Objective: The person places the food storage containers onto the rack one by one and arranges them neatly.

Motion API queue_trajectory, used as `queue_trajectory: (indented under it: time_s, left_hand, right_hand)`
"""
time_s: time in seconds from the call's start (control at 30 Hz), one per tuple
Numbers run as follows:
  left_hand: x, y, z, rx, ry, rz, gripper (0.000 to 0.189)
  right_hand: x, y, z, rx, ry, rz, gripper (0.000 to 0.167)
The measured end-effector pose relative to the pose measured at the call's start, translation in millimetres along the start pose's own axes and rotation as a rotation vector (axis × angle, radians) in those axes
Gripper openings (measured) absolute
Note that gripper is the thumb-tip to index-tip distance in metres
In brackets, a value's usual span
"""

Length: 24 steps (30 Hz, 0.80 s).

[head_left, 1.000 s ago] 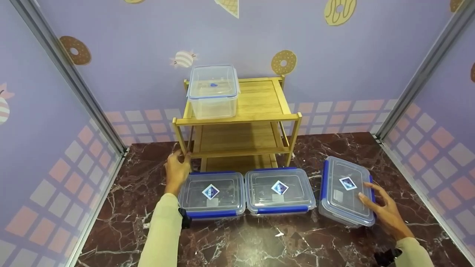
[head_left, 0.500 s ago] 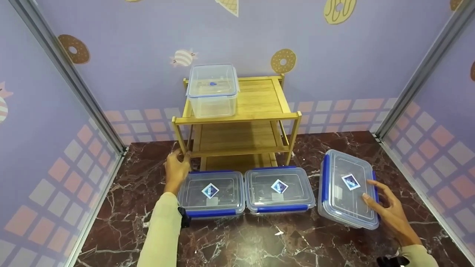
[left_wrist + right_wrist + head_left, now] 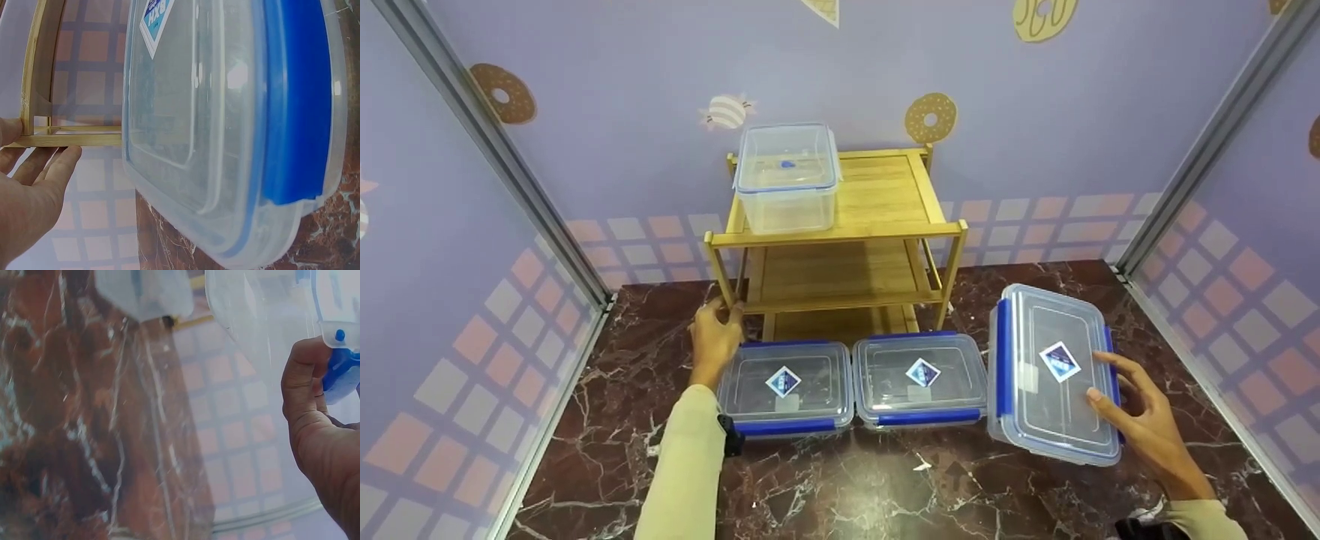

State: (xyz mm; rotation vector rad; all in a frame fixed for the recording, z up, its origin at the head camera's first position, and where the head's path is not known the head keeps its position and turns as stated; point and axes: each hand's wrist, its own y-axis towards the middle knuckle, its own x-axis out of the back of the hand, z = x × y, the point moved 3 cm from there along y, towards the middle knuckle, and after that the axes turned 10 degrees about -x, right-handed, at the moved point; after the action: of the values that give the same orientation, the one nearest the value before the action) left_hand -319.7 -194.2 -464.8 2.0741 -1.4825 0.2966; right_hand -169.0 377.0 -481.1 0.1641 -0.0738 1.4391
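Note:
My right hand (image 3: 1147,424) grips the right edge of a clear food storage container (image 3: 1035,390) with blue side clips and a diamond sticker. It is held off the marble floor, tilted. In the right wrist view the fingers curl at the blue clip (image 3: 340,374). My left hand (image 3: 714,341) holds the front left leg of a wooden shelf rack (image 3: 885,187); the left wrist view shows the thumb and fingers on opposite sides of the wood. Two similar containers lie side by side before the rack, the left one (image 3: 810,367) and the middle one (image 3: 892,394).
A taller clear box (image 3: 791,210) with a blue-edged lid stands on the left of the rack's top shelf. Lower shelves (image 3: 840,274) sit beneath it. Patterned purple walls (image 3: 1035,112) enclose the back and both sides. Dark marble floor (image 3: 847,480) extends in front.
My right hand has raised the right container from near the floor and brought it slightly left, tilting it more. My left hand stays at the rack leg. The head view has shifted slightly.

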Motion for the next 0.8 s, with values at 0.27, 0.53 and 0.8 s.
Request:
queue_trajectory:
  time_s: [0.27,0.53,0.8]
  left_hand:
    - [0.0,0.1,-0.3,0.007,-0.006,0.004,0.031]
    - [0.0,0.1,-0.8,0.001,-0.004,-0.001,0.033]
    - [0.5,0.1,1.5,0.003,0.003,0.013,0.034]
  right_hand:
    - [-19,-2.9,32,0.085,0.038,0.016,0.059]
    - [-34,-2.6,59,0.163,0.098,0.090,0.062]
    - [-51,6.2,86,0.246,0.109,0.153,0.062]
